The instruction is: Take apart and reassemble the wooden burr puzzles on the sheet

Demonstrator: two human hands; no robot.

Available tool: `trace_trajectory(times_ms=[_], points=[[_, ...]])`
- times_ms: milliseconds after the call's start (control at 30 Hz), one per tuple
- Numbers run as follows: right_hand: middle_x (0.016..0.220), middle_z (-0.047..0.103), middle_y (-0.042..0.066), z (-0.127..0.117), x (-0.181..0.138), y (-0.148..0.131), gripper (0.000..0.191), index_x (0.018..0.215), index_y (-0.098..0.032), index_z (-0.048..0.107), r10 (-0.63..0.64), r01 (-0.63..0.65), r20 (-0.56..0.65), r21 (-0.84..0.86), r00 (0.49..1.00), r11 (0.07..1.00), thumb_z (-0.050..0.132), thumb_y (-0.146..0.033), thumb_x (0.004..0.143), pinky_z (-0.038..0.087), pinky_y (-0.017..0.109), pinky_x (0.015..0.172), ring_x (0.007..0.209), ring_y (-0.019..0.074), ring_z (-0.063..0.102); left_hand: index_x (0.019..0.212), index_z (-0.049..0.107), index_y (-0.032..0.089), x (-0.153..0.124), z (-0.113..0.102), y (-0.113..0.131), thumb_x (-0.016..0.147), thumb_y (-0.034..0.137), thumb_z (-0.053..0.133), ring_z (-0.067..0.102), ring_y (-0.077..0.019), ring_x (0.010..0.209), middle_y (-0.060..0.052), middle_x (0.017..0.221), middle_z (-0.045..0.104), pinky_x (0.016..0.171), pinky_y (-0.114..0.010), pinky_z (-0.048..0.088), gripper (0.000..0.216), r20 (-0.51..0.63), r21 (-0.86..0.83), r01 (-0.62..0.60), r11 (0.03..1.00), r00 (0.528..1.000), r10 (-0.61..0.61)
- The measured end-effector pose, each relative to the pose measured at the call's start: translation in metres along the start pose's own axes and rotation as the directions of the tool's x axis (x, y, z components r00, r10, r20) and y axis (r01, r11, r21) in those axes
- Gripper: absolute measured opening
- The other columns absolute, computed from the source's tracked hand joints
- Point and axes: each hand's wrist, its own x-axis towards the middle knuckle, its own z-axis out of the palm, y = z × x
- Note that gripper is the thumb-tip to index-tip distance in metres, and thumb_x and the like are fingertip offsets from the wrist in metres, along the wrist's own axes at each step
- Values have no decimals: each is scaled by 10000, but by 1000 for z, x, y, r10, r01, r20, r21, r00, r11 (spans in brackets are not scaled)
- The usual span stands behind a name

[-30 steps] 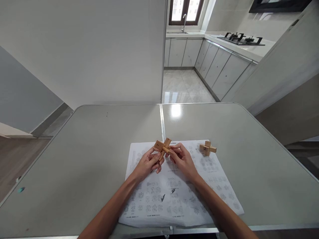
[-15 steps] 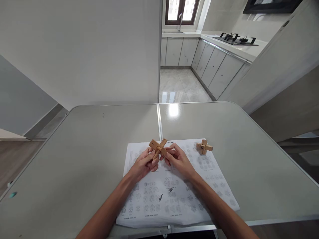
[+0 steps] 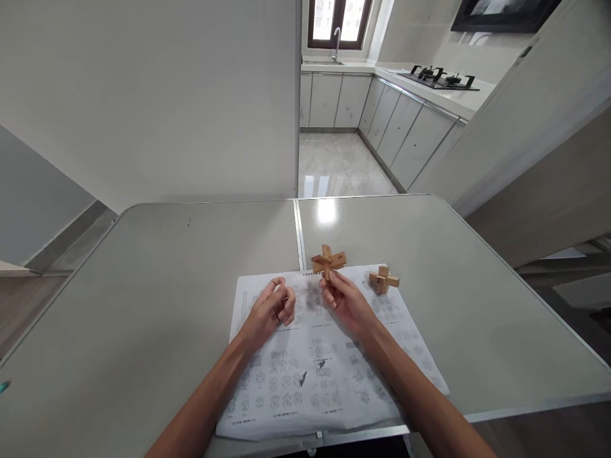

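Note:
My right hand (image 3: 347, 300) pinches a wooden burr puzzle (image 3: 329, 259) by the lower end of one stick. The puzzle is made of crossed wooden sticks, one with a dark mark, and is held up over the far edge of the printed paper sheet (image 3: 305, 407). My left hand (image 3: 273, 308) is apart from it, over the left part of the sheet, with its fingers curled in and nothing visible in them. To the right, a second wooden burr puzzle (image 3: 383, 280), marked with a 2, stands on the sheet near its far right corner.
The sheet lies on a pale grey table (image 3: 167, 305) with a metal seam (image 3: 298, 229) across its middle. A small teal thing (image 3: 4, 386) is at the far left edge. Beyond the table stand a white wall (image 3: 191, 95) and a kitchen counter (image 3: 396, 79) with a stove.
My left hand has let go of the burr puzzle and curled its fingers. My right hand has lifted the puzzle away to the right and turned it. The view has shifted slightly.

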Motion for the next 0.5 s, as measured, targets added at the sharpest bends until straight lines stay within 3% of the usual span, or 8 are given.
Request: trace_trajectory(times_ms=[267, 500], points=[[811, 607, -49, -18, 10, -8, 290, 847, -236, 632, -172, 200, -188, 138, 967, 970, 894, -359, 829, 457, 158, 463, 545, 59, 447, 1093, 552, 229, 1, -3, 0, 950, 422, 743, 316, -78, 539, 65, 720, 477, 532, -226, 375, 307, -21, -34, 3, 999, 1000, -3], [810, 574, -50, -19, 12, -8, 272, 876, -242, 600, -251, 296, -240, 170, 938, 940, 855, -337, 862, 462, 180, 464, 524, 64, 421, 1103, 571, 220, 2, -5, -1, 941, 399, 748, 314, -79, 544, 60, 720, 474, 538, -236, 369, 300, -24, -45, -2, 999, 1000, 0]])
